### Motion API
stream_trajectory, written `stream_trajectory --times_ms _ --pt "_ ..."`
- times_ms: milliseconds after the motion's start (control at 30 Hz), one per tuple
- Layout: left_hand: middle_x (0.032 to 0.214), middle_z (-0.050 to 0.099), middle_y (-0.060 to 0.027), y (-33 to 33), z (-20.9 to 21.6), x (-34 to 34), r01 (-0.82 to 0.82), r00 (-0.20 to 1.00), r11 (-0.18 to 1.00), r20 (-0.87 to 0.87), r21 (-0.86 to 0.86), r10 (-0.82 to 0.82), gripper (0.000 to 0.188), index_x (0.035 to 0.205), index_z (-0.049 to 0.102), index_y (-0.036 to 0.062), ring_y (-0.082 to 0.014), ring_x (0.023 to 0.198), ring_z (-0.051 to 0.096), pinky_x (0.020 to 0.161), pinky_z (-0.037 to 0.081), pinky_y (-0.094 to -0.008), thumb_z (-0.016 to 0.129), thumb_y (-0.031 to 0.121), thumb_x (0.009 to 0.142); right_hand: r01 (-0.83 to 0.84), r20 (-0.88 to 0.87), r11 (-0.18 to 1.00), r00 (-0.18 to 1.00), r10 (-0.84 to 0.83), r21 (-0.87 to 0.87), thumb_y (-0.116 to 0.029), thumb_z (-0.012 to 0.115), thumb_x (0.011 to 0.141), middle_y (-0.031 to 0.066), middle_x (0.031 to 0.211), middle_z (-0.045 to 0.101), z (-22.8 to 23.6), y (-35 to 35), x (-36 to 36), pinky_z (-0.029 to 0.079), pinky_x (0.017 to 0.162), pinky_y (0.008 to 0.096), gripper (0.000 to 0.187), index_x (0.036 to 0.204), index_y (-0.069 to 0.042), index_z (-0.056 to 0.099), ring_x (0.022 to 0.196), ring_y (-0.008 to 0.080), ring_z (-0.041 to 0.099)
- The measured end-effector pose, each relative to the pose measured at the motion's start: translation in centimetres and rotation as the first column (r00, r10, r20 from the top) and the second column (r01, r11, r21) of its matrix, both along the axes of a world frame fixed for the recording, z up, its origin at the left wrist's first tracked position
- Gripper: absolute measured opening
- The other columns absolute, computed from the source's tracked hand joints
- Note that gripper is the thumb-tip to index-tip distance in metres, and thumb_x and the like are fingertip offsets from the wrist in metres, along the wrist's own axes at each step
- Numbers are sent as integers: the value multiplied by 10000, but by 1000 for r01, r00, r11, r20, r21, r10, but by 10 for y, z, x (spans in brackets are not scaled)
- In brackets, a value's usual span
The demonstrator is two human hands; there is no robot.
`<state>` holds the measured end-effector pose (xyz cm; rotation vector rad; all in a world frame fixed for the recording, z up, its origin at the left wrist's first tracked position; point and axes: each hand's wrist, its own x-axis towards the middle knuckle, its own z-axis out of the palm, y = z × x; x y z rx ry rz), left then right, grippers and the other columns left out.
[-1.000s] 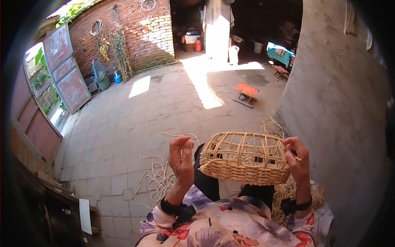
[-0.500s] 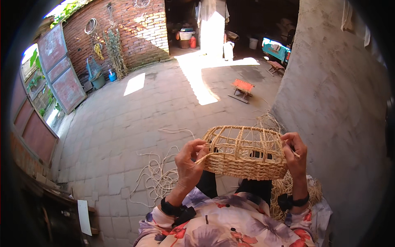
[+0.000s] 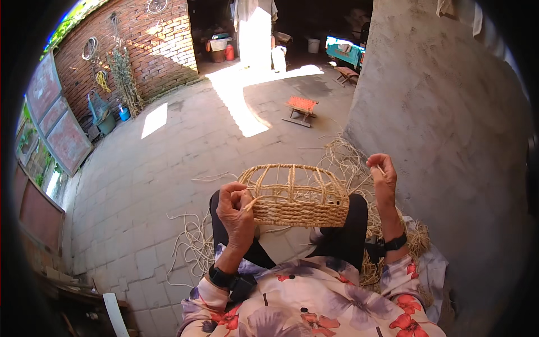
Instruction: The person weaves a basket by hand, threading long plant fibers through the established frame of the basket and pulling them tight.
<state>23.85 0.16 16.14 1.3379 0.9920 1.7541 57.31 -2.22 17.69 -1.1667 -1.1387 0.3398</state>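
Observation:
A half-woven straw basket (image 3: 300, 214) sits above my lap, with tight braided rows along its lower wall and open upright ribs above them. My left hand (image 3: 236, 216) grips its left end, and a short straw end sticks out by the thumb. Away from the basket, to its right, my right hand (image 3: 384, 175) is raised and closed in a pinch. A pale strand of straw cord (image 3: 381, 170) shows between its fingers; where the strand leads is hard to make out.
Loose straw cord (image 3: 418, 241) is heaped by my right leg, and more cord strands (image 3: 191, 247) lie on the paving at left. A red-topped folding stool (image 3: 301, 107) stands ahead. A rough grey wall (image 3: 438, 123) rises at the right.
My right hand has let go of the basket's right end and moved up and away to the right with a strand. The basket stays in my left hand.

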Motion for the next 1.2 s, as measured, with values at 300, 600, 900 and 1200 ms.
stream_trajectory --times_ms 300,600,900,1200 --pt "762 640 -75 -16 -27 39 217 742 975 -658 55 -128 229 1051 657 111 -202 655 592 628 476 -341 661 74 825 -9 168 999 986 14 -32 25 465 893 52 1058 601 -36 27 -15 445 921 292 203 1017 -32 615 1023 153 565" --pt "1027 672 -85 -38 0 39 573 496 819 -802 13 -334 280 1064 671 159 -284 970 603 834 433 -413 728 199 793 -252 346 933 877 333 -258 -75 500 970 110 888 617 -18 18 -92 484 736 305 127 1010 -7 599 814 170 609" --pt "1040 651 -91 -50 7 40 589 505 806 -807 62 -307 342 1119 651 161 -282 1003 587 855 416 -414 729 203 789 -317 257 874 869 424 -369 -166 544 983 50 615 555 -12 23 -95 433 553 274 191 964 -6 646 586 97 548" --pt "1022 652 -100 -46 9 37 629 479 776 -804 35 -352 306 1117 655 138 -291 955 597 832 441 -410 702 153 815 -295 327 877 844 425 -380 -225 534 995 88 633 601 -13 25 -95 472 572 300 253 935 0 634 609 146 619"
